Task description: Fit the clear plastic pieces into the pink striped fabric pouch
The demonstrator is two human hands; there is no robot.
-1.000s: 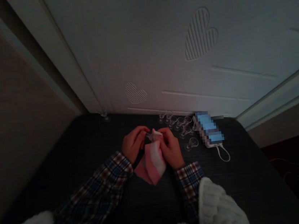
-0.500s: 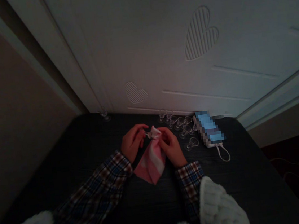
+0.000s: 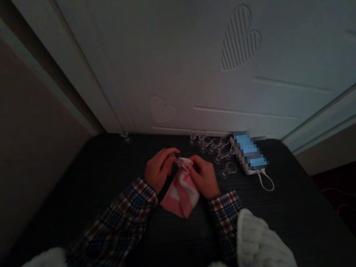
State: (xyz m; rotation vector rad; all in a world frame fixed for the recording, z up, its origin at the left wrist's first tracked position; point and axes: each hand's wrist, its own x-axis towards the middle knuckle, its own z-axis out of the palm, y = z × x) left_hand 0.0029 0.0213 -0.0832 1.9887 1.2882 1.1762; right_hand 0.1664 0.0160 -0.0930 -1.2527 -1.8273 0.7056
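My left hand (image 3: 159, 169) and my right hand (image 3: 204, 175) meet over a dark table (image 3: 106, 181), both with fingers pinched. Between their fingertips sits a small clear piece (image 3: 180, 162), which looks like one of the clear suction cups. A pink and white cloth (image 3: 183, 193) hangs from the same pinch, draped down between my wrists, with my right hand bunching its upper edge. A dark strap (image 3: 167, 187) runs from my left hand beside the cloth. The light is dim and the small piece is hard to make out.
Several clear suction cups (image 3: 216, 148) lie scattered at the table's back, with one apart at the far left (image 3: 125, 135). A phone with a lit screen (image 3: 249, 153) and a white cord (image 3: 266, 180) lies to the right. A white door panel with heart shapes (image 3: 239, 38) stands behind.
The pink and white cloth has been gathered closer under my fingertips and hangs shorter. Both hands stay pinched together at about the same spot.
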